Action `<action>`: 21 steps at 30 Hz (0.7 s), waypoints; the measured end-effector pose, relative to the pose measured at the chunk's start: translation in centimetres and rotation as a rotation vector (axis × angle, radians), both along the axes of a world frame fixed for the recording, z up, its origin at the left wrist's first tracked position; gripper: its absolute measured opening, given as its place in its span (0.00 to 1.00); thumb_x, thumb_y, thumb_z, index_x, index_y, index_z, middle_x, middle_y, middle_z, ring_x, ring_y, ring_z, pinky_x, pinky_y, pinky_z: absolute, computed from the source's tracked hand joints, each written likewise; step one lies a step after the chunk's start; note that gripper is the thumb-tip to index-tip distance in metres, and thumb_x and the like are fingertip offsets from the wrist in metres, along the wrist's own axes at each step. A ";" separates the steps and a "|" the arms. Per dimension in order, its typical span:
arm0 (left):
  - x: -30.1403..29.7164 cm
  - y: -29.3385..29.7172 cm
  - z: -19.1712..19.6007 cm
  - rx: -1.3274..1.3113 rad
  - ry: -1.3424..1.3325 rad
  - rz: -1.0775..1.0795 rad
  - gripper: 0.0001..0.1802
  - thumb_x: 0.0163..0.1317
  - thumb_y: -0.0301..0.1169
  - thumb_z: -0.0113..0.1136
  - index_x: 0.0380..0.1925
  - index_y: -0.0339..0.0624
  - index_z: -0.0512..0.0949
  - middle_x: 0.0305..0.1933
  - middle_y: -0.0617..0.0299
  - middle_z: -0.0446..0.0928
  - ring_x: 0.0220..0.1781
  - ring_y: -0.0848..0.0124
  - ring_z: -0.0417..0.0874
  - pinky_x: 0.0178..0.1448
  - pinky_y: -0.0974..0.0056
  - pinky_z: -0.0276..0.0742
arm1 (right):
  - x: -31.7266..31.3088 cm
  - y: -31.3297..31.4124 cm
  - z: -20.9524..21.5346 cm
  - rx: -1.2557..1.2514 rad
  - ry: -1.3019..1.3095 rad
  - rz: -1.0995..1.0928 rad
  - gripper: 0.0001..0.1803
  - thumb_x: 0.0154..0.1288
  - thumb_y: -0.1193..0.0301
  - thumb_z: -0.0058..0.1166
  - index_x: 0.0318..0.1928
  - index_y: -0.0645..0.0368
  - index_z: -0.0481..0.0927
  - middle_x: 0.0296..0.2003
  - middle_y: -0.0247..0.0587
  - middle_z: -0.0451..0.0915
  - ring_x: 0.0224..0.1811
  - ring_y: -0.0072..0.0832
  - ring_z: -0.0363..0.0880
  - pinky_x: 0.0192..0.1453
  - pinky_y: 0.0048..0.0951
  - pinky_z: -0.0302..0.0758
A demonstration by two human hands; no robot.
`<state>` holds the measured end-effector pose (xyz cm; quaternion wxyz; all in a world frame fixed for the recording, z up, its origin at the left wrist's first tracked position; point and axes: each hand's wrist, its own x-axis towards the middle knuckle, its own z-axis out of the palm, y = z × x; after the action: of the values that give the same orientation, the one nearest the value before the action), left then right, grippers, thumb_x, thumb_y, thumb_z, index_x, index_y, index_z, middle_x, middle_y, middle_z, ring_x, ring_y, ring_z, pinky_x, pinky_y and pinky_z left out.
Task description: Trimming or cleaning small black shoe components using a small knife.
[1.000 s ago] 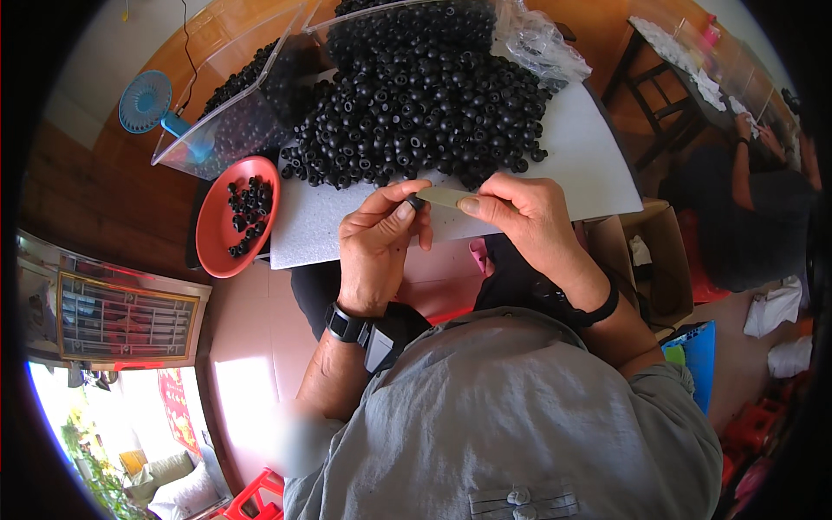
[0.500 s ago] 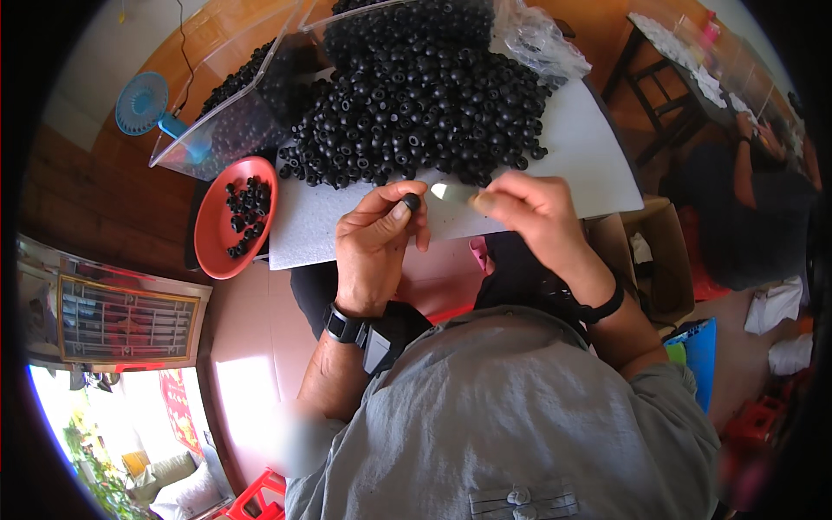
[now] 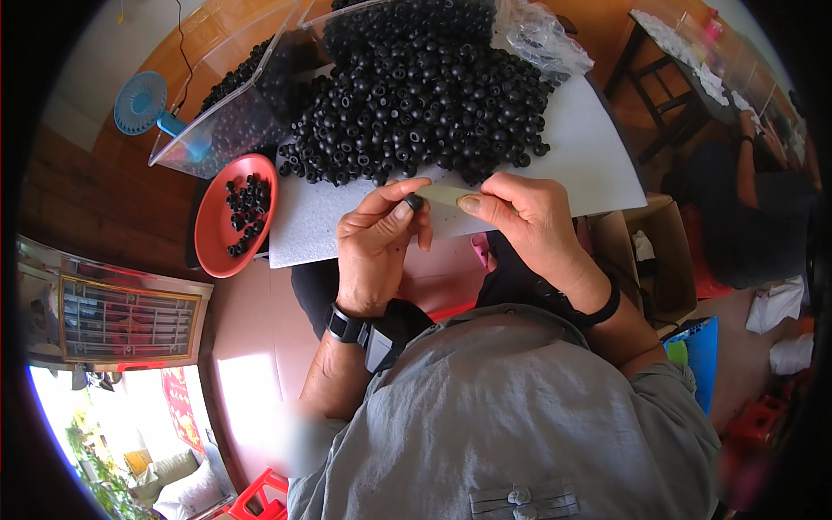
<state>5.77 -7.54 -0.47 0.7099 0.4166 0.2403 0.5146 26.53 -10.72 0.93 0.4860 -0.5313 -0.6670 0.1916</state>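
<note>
Between the thumb and fingertips of my left hand [image 3: 367, 251] is a small round black rubber-like part [image 3: 415, 202]. My right hand [image 3: 542, 221] grips a flat, pale greenish blade-like tool [image 3: 444, 196], with the thumb lying along it. The tool's tip reaches my left fingertips and meets the top of the black part, or lies just beside it; I cannot tell which. Both hands are above the near edge of a light grey tabletop [image 3: 303, 225]. Just beyond them spreads a large heap of similar black parts [image 3: 416, 113], many with a round hole.
Left of the tabletop stands a red bowl [image 3: 212, 230] with several black parts. Clear plastic bins [image 3: 186, 147], a blue fan [image 3: 140, 102] and a plastic bag [image 3: 542, 39] surround the heap. A cardboard box [image 3: 672, 260] is on the right, with another person [image 3: 737, 217] seated beyond.
My right hand has turned slightly, and the tool's tip has moved left to meet my left fingertips. The bright glint on the tool is gone. My left hand has barely moved.
</note>
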 end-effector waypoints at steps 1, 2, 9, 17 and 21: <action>-0.1 0.0 0.0 -0.009 0.003 -0.007 0.14 0.73 0.22 0.54 0.55 0.30 0.81 0.42 0.54 0.79 0.34 0.67 0.79 0.38 0.65 0.76 | 0.1 0.0 -0.1 0.000 -0.001 -0.001 0.16 0.65 0.64 0.67 0.26 0.61 0.79 0.14 0.39 0.70 0.15 0.28 0.66 0.21 0.32 0.62; -0.1 0.0 0.1 -0.019 0.006 -0.013 0.14 0.73 0.22 0.54 0.55 0.30 0.81 0.42 0.54 0.79 0.34 0.67 0.79 0.38 0.65 0.76 | 0.2 0.0 -0.2 0.021 -0.018 0.016 0.16 0.65 0.65 0.68 0.26 0.61 0.79 0.14 0.39 0.70 0.15 0.28 0.67 0.21 0.32 0.62; -0.2 0.1 -0.1 -0.025 -0.010 -0.039 0.14 0.73 0.22 0.54 0.54 0.29 0.81 0.43 0.52 0.79 0.34 0.66 0.79 0.37 0.64 0.76 | 0.4 0.0 -0.4 0.027 -0.005 0.036 0.15 0.64 0.65 0.68 0.26 0.62 0.80 0.14 0.40 0.70 0.15 0.28 0.67 0.21 0.32 0.62; -0.3 0.3 -0.1 -0.030 0.002 -0.049 0.13 0.72 0.21 0.53 0.52 0.28 0.81 0.43 0.53 0.78 0.34 0.66 0.79 0.37 0.65 0.76 | 0.3 0.2 -0.4 0.072 -0.069 0.046 0.16 0.64 0.65 0.68 0.25 0.61 0.78 0.15 0.40 0.72 0.16 0.32 0.70 0.22 0.34 0.64; -0.3 0.4 0.0 -0.052 -0.015 -0.067 0.12 0.72 0.20 0.53 0.50 0.27 0.81 0.42 0.54 0.77 0.34 0.66 0.78 0.37 0.65 0.76 | 0.2 0.3 -1.0 0.237 -0.166 0.012 0.17 0.63 0.65 0.68 0.24 0.59 0.76 0.18 0.41 0.74 0.19 0.37 0.74 0.23 0.36 0.67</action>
<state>5.48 -7.16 -0.45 0.7392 0.4017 0.2342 0.4872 26.72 -10.39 -0.09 0.4873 -0.4804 -0.7259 0.0699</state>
